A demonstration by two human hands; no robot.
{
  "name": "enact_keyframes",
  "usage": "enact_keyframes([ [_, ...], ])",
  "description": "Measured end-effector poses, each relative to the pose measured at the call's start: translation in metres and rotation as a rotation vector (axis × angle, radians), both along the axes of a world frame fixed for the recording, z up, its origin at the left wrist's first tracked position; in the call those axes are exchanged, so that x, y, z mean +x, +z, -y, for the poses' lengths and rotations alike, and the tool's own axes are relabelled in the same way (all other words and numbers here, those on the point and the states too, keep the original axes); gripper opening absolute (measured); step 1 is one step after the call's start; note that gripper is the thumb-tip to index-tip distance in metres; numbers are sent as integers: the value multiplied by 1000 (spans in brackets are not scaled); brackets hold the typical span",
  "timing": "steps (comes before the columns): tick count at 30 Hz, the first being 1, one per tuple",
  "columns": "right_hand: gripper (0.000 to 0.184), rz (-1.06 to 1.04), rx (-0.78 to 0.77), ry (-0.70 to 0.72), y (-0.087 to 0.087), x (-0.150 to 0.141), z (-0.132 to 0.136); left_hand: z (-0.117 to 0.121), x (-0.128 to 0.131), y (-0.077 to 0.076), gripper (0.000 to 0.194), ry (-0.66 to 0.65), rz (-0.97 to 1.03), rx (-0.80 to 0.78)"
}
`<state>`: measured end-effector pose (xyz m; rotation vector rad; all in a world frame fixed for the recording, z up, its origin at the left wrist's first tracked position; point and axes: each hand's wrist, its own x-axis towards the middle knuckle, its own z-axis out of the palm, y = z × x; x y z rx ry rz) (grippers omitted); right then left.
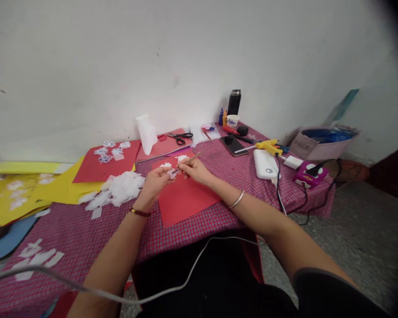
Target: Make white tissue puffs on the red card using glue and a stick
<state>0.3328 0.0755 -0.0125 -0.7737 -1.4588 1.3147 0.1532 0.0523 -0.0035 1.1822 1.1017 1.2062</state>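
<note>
Over a red paper sheet (189, 201), my left hand (154, 182) pinches a small piece of white paper (172, 173). My right hand (196, 170) grips a thin brown stick (195, 157), perhaps a brush; its dark lower end meets the white piece. Just beyond my fingers, crumpled white paper tufts (181, 157) sit on the red sheet. To the left of my left hand lies a heap of cut white paper pieces (122, 189).
Behind lie black scissors (179, 138) and a white paper roll (146, 134). At right are a phone (234, 145), a yellow glue gun (269, 146), a white power bank (265, 164) and a purple socket box (310, 173) with cables. A white cable (199, 260) crosses my lap.
</note>
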Motion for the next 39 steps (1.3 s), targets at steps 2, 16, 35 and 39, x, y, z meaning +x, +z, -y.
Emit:
enact_keyframes([
  [2, 9, -18, -12, -8, 0, 0, 0, 1, 1, 1, 35, 24, 26, 28],
  [16, 11, -150, -76, -1, 7, -3, 8, 7, 8, 7, 29, 67, 133, 146],
  [35, 17, -142, -93, 36, 25, 2, 16, 13, 11, 8, 34, 71, -95, 288],
  [39, 20, -92, -96, -30, 21, -2, 14, 14, 13, 3, 26, 69, -240, 377],
])
